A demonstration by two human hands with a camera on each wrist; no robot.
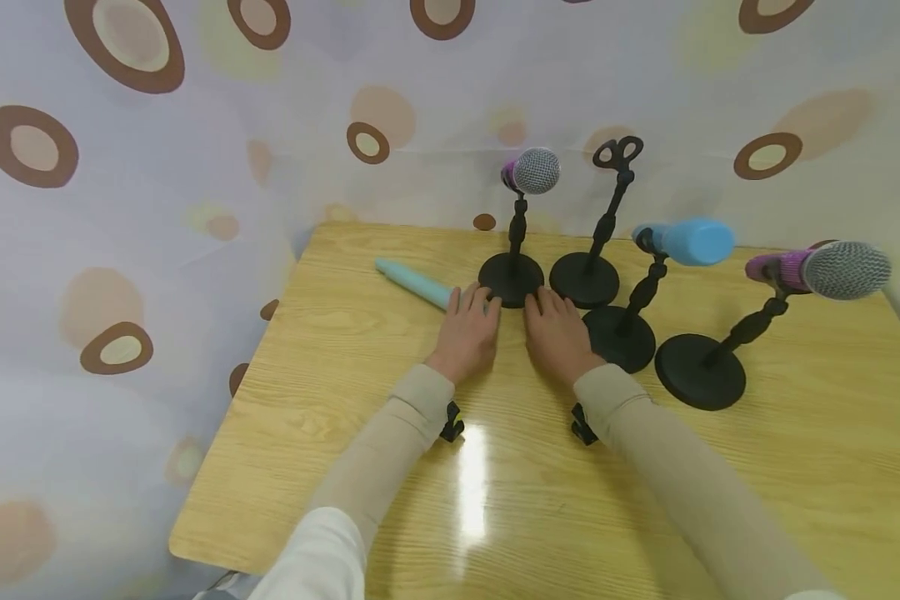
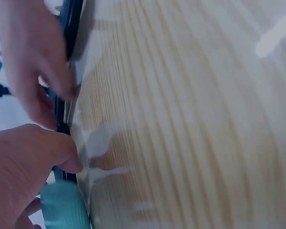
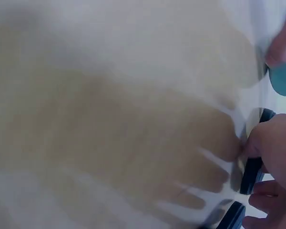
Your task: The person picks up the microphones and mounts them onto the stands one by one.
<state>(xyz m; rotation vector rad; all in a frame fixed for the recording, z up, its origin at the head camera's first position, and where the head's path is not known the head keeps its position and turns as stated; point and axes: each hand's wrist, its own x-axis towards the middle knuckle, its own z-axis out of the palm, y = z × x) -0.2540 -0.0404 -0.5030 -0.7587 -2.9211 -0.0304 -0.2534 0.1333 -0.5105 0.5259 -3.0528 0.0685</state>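
Note:
A purple microphone with a silver mesh head [image 1: 537, 172] tilts on the leftmost black stand, whose round base [image 1: 512, 277] lies flat on the table. My left hand [image 1: 467, 333] is at the base's left front edge, fingers extended. In the left wrist view its thumb [image 2: 69, 155] comes up against the dark rim. Beside that hand lies a teal tapered stick-shaped thing [image 1: 414, 284]; the hand hides its near end in the head view. My right hand [image 1: 558, 337] touches the same base's right front edge, as the right wrist view shows with its thumb [image 3: 255, 141].
Right of the hands stand a black stand with a bare clip [image 1: 606, 225], a light blue microphone [image 1: 690, 242] on a stand, and another purple microphone [image 1: 840, 270] on a stand. The wooden table [image 1: 300, 400] meets a patterned cloth [image 1: 195, 208] at the back and left.

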